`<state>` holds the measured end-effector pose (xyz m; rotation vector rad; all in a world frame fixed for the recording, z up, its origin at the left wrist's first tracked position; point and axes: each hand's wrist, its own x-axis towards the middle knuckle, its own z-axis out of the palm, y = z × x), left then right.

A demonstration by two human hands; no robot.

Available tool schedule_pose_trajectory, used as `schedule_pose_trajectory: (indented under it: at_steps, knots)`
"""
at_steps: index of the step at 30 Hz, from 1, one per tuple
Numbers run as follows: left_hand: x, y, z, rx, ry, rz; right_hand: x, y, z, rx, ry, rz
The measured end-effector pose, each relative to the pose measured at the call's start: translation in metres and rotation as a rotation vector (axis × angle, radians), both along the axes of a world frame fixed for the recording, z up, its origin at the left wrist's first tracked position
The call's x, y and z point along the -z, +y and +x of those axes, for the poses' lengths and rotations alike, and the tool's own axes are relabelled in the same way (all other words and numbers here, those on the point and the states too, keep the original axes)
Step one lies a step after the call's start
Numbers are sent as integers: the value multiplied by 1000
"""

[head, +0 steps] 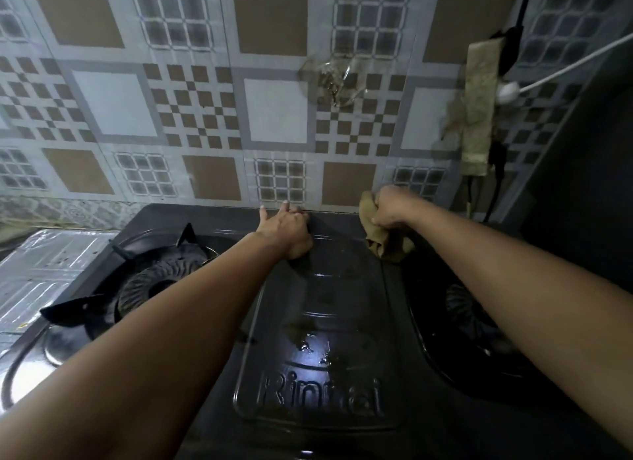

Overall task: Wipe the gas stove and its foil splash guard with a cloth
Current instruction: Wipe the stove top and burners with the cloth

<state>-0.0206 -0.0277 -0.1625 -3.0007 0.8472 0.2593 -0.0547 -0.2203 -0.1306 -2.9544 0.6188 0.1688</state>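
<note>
The black gas stove point(318, 322) fills the lower middle, with wet smears on its centre panel. One burner point(154, 285) lies to the left; the other point(469, 312) is in shadow on the right. Behind the stove rises the tile-patterned foil splash guard point(212, 178). My right hand point(387, 207) grips a crumpled brown cloth point(380, 240) at the stove's back right, close to the guard's bottom edge. My left hand point(286, 230) rests on the stove's rear middle, its fingers reaching to where the stove meets the guard.
Shiny foil sheeting point(44, 264) covers the counter left of the stove. A torn clear patch point(330, 82) is stuck on the guard. At the right corner, a stained strip point(478, 110), black cables and a white cord point(548, 76) hang on the wall.
</note>
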Motion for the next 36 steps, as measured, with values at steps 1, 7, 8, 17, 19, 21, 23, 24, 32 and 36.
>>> schedule_pose_trajectory:
  at_steps: [1,7,8,17,19,21,23,24,32,36]
  knots:
    - [-1,-5,0,12,10,2,-1,5,0,-16,14,-8]
    - [-7,-21,-2,52,41,5,1,16,4,-60,-33,40]
    - [-7,-22,-1,47,39,5,0,9,4,-34,-53,53]
    - [-16,-43,-3,-70,77,16,-22,-92,-21,109,177,-177]
    - [-21,-57,-4,-65,29,119,-23,-76,-21,-23,133,-169]
    - [-21,-72,-6,-57,1,133,-19,-60,-20,-110,79,-84]
    - [-20,-87,-11,-24,-1,65,-17,-60,-19,-151,34,19]
    - [-20,-92,-15,4,-5,23,-18,-65,-22,-171,47,28]
    - [-13,-140,-38,181,91,-146,-32,-143,-63,4,115,-81]
    - [-12,-162,-60,196,187,-272,-25,-151,-68,18,33,-4]
